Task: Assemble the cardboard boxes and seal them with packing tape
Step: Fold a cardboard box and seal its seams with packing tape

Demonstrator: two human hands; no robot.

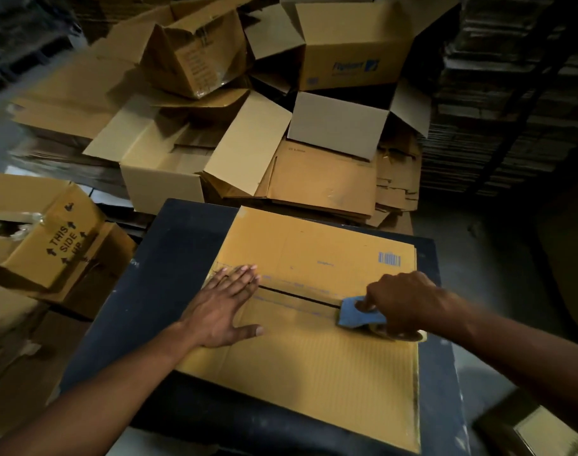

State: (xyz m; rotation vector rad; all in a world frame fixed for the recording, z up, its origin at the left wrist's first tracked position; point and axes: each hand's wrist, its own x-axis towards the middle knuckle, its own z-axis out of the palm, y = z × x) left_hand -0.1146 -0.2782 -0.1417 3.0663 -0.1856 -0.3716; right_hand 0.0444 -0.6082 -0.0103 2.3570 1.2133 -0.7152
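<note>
Box: a flat-topped brown corrugated cardboard box with a blue barcode lies on a dark blue-black work table, its two top flaps meeting at a dark centre seam.
Left hand: the left hand presses flat on the flaps at the seam's left end, fingers straight and together, thumb spread, holding nothing.
Right hand: the right hand grips a blue plastic tape dispenser at the seam's right end, fingers curled through its handle.
Tape: a strip of clear packing tape lies along the seam between the hands.
Surroundings: opened and flattened cardboard cartons are piled behind the table.
</note>
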